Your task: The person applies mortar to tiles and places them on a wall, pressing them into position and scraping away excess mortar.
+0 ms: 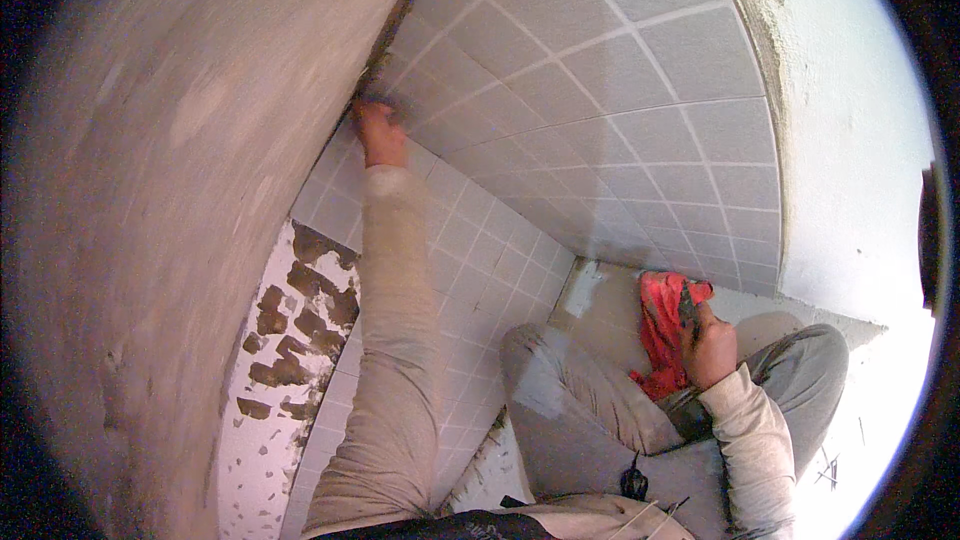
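Observation:
My left hand (382, 130) reaches up to the seam where the plastered wall meets the grey square-tiled wall (615, 70); its fingers are smeared and partly in shadow, so what they hold, if anything, is unclear. My right hand (708, 348) is closed at lap level on a crumpled red cloth (662, 325), with a small dark object (688, 302), too small to name, between fingers and cloth. Below my left hand lies a lighter tiled surface (470, 290) with small square tiles, partly behind my left forearm.
A rough plastered wall (160, 190) fills the left side. A white board with brown patches (265, 360) stands beside the tiles. My bent knees (815, 370) take up the lower right, by a pale ledge (610, 295). A white wall edge (840, 140) borders the tiles on the right.

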The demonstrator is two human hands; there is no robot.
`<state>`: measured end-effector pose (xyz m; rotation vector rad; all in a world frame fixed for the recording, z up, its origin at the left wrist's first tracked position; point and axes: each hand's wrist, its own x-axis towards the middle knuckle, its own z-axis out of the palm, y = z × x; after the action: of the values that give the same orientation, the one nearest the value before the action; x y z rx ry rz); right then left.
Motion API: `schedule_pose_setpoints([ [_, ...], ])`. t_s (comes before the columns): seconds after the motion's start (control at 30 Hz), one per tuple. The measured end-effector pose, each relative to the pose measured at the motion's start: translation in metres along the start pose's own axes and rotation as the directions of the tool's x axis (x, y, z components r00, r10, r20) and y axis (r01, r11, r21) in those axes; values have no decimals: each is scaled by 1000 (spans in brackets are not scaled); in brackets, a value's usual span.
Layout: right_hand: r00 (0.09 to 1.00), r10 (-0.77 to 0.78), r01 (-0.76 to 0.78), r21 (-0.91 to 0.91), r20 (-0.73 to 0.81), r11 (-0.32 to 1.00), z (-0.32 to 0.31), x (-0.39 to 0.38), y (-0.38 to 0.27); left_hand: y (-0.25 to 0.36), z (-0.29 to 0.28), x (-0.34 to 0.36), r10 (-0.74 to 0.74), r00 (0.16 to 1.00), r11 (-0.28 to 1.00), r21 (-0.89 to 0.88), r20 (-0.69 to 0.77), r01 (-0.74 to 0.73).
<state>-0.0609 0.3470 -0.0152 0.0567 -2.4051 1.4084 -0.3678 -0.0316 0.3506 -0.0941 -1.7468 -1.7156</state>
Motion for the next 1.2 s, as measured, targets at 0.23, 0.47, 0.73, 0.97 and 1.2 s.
schedule_pose_setpoints([
  [0.23, 998, -5, 1, 65, 56, 998, 7, -2, -9, 5, -26, 42, 148, 981, 988, 32, 123, -153],
  [0.47, 999, -23, 20, 113, 24, 993, 3, 0, -12, 31, 6, -7, 109, 988, 989, -108, 111, -97],
  [0.73, 998, 10, -13, 52, 64, 999, 2, 1, -4, 43, 18, -82, 162, 970, 984, -109, 179, -144],
  [0.97, 999, -46, 46, 105, -1, 993, 0, 4, -15, 29, -20, -57, 73, 995, 955, 291, -74, -49],
  [1.2, 997, -57, 55, 41, 52, 998, -17, 3, -12, -15, -23, 14, 274, 904, 946, 76, 328, -314],
])
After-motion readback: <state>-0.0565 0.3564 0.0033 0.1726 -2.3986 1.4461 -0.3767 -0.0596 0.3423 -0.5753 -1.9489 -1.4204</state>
